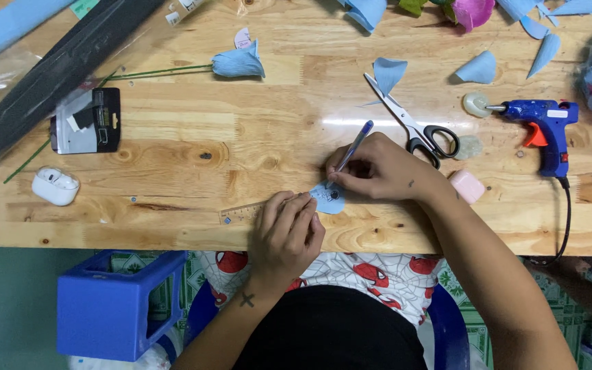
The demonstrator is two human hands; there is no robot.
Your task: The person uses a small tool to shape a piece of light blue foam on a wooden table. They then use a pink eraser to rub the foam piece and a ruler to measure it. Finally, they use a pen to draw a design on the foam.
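Scissors (416, 128), blue glue gun (544, 128), paper flower on stem (238, 63), white earbud case (55, 186), blue stool (118, 305)

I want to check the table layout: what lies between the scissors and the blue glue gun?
In the head view, a small round whitish lump lies at the nozzle of the glue gun, right of the scissors. Otherwise bare table.

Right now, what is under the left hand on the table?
The left hand presses on a clear ruler and a light blue paper piece. Their parts beneath the fingers are covered.
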